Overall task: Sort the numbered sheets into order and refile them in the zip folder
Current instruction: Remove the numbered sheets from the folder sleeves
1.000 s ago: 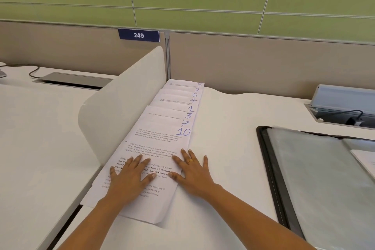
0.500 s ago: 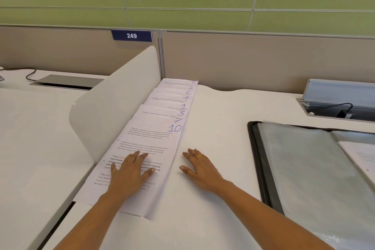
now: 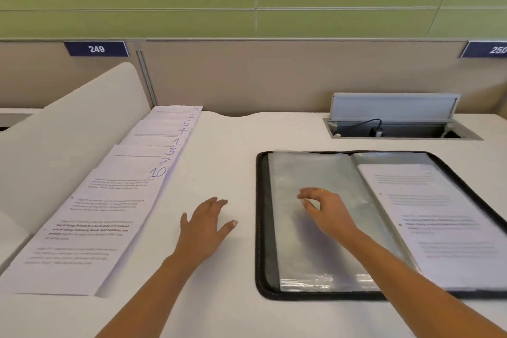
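Both off sheets (image 3: 90,214) now: left grip (image 3: 204,223) flat on table (image 3: 219,145); right grip (image 3: 321,208) half-curled, empty, over folder (image 3: 301,255); sorting unfinished.

Surface: white desk top (image 3: 225,151) — matte, with a wavy back edge.
Left side: white printed sheets (image 3: 109,200) with blue handwritten numbers, fanned in an overlapping row, 10 nearest.
Right side: black zip folder (image 3: 259,228) lying open — clear plastic sleeves face up.
Back right: recessed grey cable box (image 3: 395,107), flap raised.
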The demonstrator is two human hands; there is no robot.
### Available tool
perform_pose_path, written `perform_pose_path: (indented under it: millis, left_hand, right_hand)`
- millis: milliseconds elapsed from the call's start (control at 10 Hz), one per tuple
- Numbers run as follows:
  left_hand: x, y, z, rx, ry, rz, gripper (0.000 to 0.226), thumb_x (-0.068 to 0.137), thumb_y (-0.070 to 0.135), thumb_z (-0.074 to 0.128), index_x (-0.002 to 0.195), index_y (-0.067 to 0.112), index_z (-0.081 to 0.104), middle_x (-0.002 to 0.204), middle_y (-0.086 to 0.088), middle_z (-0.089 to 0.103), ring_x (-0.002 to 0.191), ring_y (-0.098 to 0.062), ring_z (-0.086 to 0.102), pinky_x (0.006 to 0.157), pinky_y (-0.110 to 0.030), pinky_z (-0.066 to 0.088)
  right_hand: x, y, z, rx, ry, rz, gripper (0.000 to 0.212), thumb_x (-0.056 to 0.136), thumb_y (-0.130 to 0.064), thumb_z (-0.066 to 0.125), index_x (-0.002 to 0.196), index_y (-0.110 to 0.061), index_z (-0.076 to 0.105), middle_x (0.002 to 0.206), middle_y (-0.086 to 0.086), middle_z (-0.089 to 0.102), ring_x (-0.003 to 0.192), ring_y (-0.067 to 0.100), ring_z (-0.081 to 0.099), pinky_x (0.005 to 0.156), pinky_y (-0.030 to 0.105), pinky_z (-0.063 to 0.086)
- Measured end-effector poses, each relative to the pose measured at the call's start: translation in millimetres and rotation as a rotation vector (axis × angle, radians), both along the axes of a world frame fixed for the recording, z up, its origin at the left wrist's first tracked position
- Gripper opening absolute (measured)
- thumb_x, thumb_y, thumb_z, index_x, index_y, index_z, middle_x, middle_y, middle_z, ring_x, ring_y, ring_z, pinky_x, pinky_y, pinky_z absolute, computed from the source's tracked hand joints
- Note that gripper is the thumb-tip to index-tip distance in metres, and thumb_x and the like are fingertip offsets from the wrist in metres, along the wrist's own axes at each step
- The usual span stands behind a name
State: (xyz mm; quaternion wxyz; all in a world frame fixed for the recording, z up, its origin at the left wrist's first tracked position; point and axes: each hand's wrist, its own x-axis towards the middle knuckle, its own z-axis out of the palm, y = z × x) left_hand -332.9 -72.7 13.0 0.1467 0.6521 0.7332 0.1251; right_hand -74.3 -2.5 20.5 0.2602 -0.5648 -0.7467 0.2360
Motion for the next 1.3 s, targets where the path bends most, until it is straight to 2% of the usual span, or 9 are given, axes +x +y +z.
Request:
perform_pose_path:
  millis: [100, 200, 400, 600, 800, 1000, 1100, 1200, 1300]
  left_hand:
    - [59, 11, 0, 0.014, -0.014, -0.069, 0.056, 0.095, 0.051, 0.037, 0.146, 0.030, 0.026, 0.156, 0.007, 0.018, 0.143, -0.011, 0.017, 0.115, -0.049, 0.010]
    - [114, 19, -1, 0.037, -0.049, -0.126, 0.054, 0.096, 0.050, 0.040, 0.144, 0.029, 0.029, 0.155, 0.007, 0.018, 0.143, -0.012, 0.017, 0.115, -0.049, 0.009]
    - [193, 30, -17, 0.048, 0.004, -0.147, 0.056, 0.096, 0.051, 0.038, 0.146, 0.029, 0.024, 0.158, 0.003, 0.008, 0.145, -0.015, 0.006, 0.114, -0.052, 0.006]
    - [218, 29, -37, 0.011, 0.146, -0.044, 0.061, 0.095, 0.058, 0.024, 0.149, 0.031, 0.015, 0.159, 0.003, 0.005, 0.146, -0.018, 0.002, 0.113, -0.056, 0.004]
    - [222, 26, -38, 0.049, 0.177, -0.016, 0.059, 0.095, 0.058, 0.025, 0.149, 0.033, 0.017, 0.159, 0.005, 0.008, 0.146, -0.016, 0.004, 0.114, -0.054, 0.005]
    - [222, 28, -39, 0.055, 0.191, -0.008, 0.059, 0.095, 0.058, 0.024, 0.149, 0.034, 0.016, 0.159, 0.006, 0.007, 0.146, -0.015, 0.004, 0.115, -0.052, 0.005]
    - [221, 27, -41, 0.060, 0.188, -0.008, 0.058, 0.095, 0.058, 0.024, 0.148, 0.034, 0.016, 0.159, 0.006, 0.007, 0.146, -0.015, 0.004, 0.115, -0.052, 0.005]
    - [219, 27, -41, 0.066, 0.163, -0.009, 0.058, 0.095, 0.057, 0.026, 0.148, 0.034, 0.019, 0.158, 0.007, 0.009, 0.146, -0.014, 0.004, 0.115, -0.051, 0.004]
    - [216, 28, -42, 0.097, 0.060, 0.001, 0.054, 0.097, 0.051, 0.033, 0.146, 0.029, 0.028, 0.157, 0.006, 0.017, 0.145, -0.013, 0.009, 0.115, -0.049, 0.002]
  right_hand:
    - [80, -1, -2, 0.041, 0.021, -0.213, 0.024, 0.090, -0.005, 0.054, 0.109, -0.010, 0.068, 0.128, 0.004, 0.060, 0.119, 0.021, 0.054, 0.101, 0.024, 0.034]
    - [156, -5, -7, 0.019, -0.024, -0.388, 0.032, 0.090, -0.009, 0.057, 0.122, -0.008, 0.060, 0.140, 0.009, 0.048, 0.129, 0.024, 0.044, 0.106, 0.031, 0.031]
    - [254, -20, -25, -0.209, -0.309, -0.562, 0.067, 0.090, -0.051, 0.051, 0.144, -0.017, 0.032, 0.154, 0.013, 0.020, 0.143, 0.027, 0.016, 0.115, 0.046, 0.013]
    - [284, -30, -35, -0.219, -0.278, -0.566, 0.097, 0.081, -0.069, 0.046, 0.150, -0.012, 0.009, 0.156, 0.022, 0.001, 0.145, 0.033, 0.001, 0.117, 0.042, 0.004]
    - [277, -32, -42, -0.195, -0.353, -0.499, 0.083, 0.092, -0.061, 0.032, 0.151, -0.013, -0.001, 0.157, 0.019, 0.002, 0.146, 0.028, 0.001, 0.117, 0.039, 0.002]
    - [271, -26, -32, -0.207, -0.109, -0.399, 0.072, 0.096, -0.038, 0.047, 0.151, -0.017, 0.005, 0.151, 0.010, 0.031, 0.134, 0.031, 0.034, 0.108, 0.040, 0.029]
    - [264, -23, -24, -0.236, 0.033, -0.320, 0.060, 0.097, -0.021, 0.046, 0.150, -0.021, 0.016, 0.146, 0.005, 0.041, 0.129, 0.026, 0.044, 0.104, 0.037, 0.035]
    - [252, -22, -7, -0.343, 0.412, -0.264, 0.048, 0.098, -0.017, 0.047, 0.143, -0.023, 0.036, 0.143, -0.001, 0.044, 0.125, 0.016, 0.046, 0.102, 0.033, 0.038]
    - [235, -29, 17, -0.469, 0.613, -0.131, 0.046, 0.093, -0.024, 0.056, 0.138, -0.026, 0.044, 0.136, -0.009, 0.050, 0.118, 0.011, 0.049, 0.096, 0.029, 0.038]
